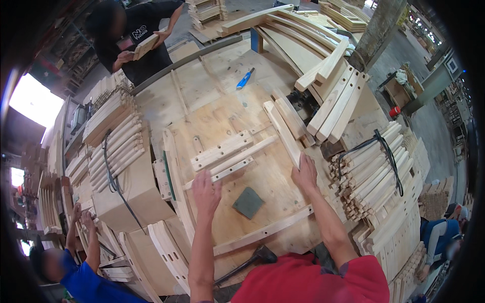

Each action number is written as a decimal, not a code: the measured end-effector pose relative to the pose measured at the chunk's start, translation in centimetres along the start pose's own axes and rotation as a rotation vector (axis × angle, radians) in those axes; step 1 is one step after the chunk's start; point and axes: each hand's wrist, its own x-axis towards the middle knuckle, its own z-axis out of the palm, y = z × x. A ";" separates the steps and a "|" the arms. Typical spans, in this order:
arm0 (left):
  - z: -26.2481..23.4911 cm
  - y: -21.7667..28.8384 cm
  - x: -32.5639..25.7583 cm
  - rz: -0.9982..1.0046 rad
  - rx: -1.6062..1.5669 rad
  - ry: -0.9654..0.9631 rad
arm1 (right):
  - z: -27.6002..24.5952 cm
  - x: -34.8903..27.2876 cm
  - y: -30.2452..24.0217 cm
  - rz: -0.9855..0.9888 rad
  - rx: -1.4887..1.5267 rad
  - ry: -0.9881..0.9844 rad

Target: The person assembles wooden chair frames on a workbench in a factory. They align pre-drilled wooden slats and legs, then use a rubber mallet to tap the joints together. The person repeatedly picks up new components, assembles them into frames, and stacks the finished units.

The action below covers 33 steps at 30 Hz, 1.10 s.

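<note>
My right hand (pixel 305 174) is closed around the near end of a flat pale wooden slat (pixel 283 132), which slants away toward the far side of the plywood board. My left hand (pixel 206 194) is closed over the near left end of a thin wooden rail (pixel 247 154); its fingertips are partly hidden. Just beyond that rail lies a wider wooden piece with drilled holes (pixel 222 150). A narrow drilled strip (pixel 232 169) lies along the rail's near side. Between my forearms, a dark green square block (pixel 247 203) rests on the plywood board (pixel 273 189).
Wooden strips (pixel 265 231) edge the board. A black-headed mallet (pixel 263 254) lies near me, a blue-handled tool (pixel 246 79) farther off. Bundled sticks (pixel 371 169) stand right, stacked sticks (pixel 118 149) left. Co-workers stand far left, holding a wooden piece (pixel 145 47), and near left.
</note>
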 end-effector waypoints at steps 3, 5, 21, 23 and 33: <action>1.8 0.2 2.3 0.041 -0.010 -0.128 | 1.2 -1.2 -0.3 -0.082 -0.072 0.208; 2.3 -0.9 2.5 0.063 0.052 -0.096 | 2.2 -1.2 -2.6 -0.252 -0.148 0.399; 0.3 0.9 1.0 -0.096 0.180 -0.121 | 9.5 3.1 -16.0 -0.862 -0.151 -0.214; -0.7 2.3 -0.6 -0.177 0.132 -0.022 | 9.6 3.1 -15.5 -0.844 -0.151 -0.195; -8.5 2.0 -12.0 -0.599 0.174 0.161 | 9.8 2.8 -15.1 -0.822 -0.204 -0.206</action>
